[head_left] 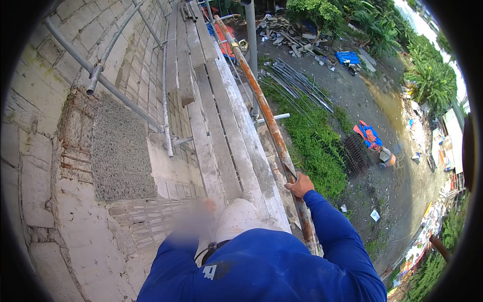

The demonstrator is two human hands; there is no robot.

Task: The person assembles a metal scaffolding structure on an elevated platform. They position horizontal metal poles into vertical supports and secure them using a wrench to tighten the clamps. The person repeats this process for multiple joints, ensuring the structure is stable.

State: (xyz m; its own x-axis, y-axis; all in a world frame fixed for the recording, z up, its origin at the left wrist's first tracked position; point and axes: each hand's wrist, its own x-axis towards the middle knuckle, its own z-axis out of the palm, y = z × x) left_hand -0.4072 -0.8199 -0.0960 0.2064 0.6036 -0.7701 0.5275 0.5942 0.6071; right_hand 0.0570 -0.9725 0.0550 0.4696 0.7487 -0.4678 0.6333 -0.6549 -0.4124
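Observation:
My right hand is wrapped round a rusty scaffold pipe, a handrail running along the outer side of the planks. My left hand hangs low by my left leg, badly smeared by motion, so its fingers do not show and I cannot tell whether it holds anything. Both arms wear blue sleeves. Under me lies a walkway of long grey wooden planks, partly covered by my body and pale trouser leg.
A block wall with a rough grey patch rises at my left, crossed by metal scaffold tubes. Narrow gaps part the planks. Far below on the right are metal bars, grass, a small cement mixer and rubble.

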